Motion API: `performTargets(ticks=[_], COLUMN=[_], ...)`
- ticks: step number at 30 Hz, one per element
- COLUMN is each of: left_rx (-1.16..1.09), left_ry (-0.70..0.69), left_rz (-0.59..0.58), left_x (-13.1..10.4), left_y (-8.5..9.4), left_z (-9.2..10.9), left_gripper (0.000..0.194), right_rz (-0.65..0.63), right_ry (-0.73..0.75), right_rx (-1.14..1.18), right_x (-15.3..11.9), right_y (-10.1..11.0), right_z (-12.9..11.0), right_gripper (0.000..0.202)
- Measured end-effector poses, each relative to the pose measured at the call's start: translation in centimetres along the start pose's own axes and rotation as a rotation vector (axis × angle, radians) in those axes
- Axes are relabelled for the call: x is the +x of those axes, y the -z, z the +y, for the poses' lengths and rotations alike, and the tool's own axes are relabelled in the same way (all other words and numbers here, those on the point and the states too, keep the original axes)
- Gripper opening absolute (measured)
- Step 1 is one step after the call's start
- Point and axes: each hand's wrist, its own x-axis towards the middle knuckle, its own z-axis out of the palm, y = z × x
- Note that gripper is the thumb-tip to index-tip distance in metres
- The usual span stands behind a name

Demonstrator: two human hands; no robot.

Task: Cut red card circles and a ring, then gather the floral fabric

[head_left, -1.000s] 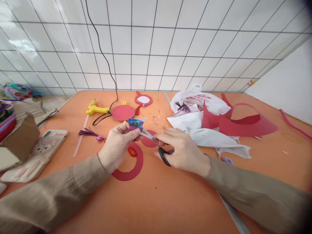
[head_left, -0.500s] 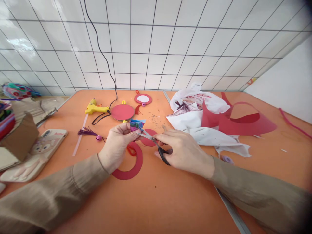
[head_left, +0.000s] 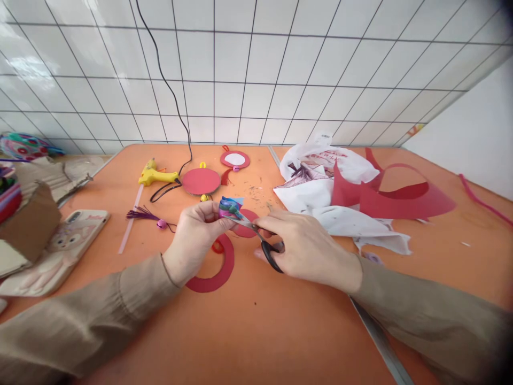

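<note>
Between the thumb and fingers of my left hand [head_left: 195, 235] is a small blue and purple piece [head_left: 229, 207]. My right hand [head_left: 306, 247] is closed on black-handled scissors [head_left: 272, 255], whose blades reach to the lower edge of the piece. Just behind the blades lies a red paper disc [head_left: 245, 227], partly hidden. Below my left hand a red paper ring [head_left: 216, 279] rests on the orange table [head_left: 240, 337], with a red loop of cord at its inner edge.
A yellow glue gun [head_left: 156, 175], a red round piece [head_left: 201, 181] and a purple tassel [head_left: 144, 214] lie at the back left. A phone [head_left: 68, 246] and a cardboard box [head_left: 30, 227] are at left. White plastic [head_left: 340, 222] and red paper scraps [head_left: 404, 203] lie at right.
The blue and purple piece has turned a little and shows more of its face. The scissor blades now look closer together. Both hands have barely moved.
</note>
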Motion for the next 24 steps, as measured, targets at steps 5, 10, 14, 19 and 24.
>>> performTargets(ticks=[5,10,14,19,24], left_rx=[0.009,0.001,0.016,0.032,0.030], left_ry=[0.007,0.000,-0.004,0.011,0.013], left_rz=[-0.015,-0.020,-0.009,0.002,0.013], left_x=[-0.13,-0.01,-0.12,-0.14,0.01], left_y=[-0.05,-0.10,-0.01,0.10,0.10], left_z=[0.14,0.05,0.11,0.16,0.13], left_gripper=[0.012,0.007,0.005,0.005,0.008], right_rz=[0.042,0.052,0.046,0.048,0.045], right_ry=[0.016,0.018,-0.001,0.014,0.024], right_rx=[0.034,0.113,0.135,0.153,0.159], right_x=[0.17,0.20,0.08,0.14,0.07], right_y=[0.02,-0.01,0.06,0.03,-0.06], right_z=[-0.19,-0.18,-0.08,-0.06,0.10], right_gripper=[0.013,0.026,0.037,0.041,0.043])
